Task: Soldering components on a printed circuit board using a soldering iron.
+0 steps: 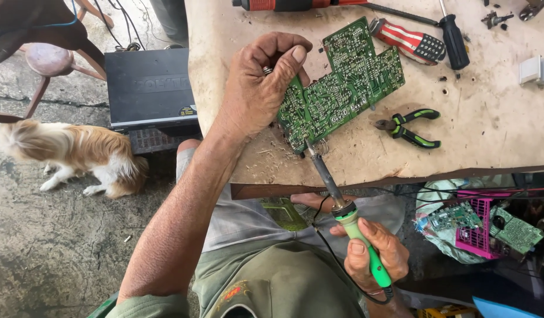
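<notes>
My left hand [261, 82] grips the near-left edge of a green circuit board [342, 82], tilted up on the worn tabletop [490, 118] with its solder side facing me. My right hand [375, 250] holds a soldering iron [348, 215] by its green handle, below the table's front edge. The iron's metal tip touches the lower corner of the board near my left thumb. A black cord runs from the handle down past my wrist.
Green-handled pliers [410, 126] lie right of the board. A striped screwdriver [408, 40] and a black one [451, 32] lie at the back. A black box [148, 85] stands on the floor to the left beside a small dog [72, 150]. A pink basket [481, 227] with boards sits under the table.
</notes>
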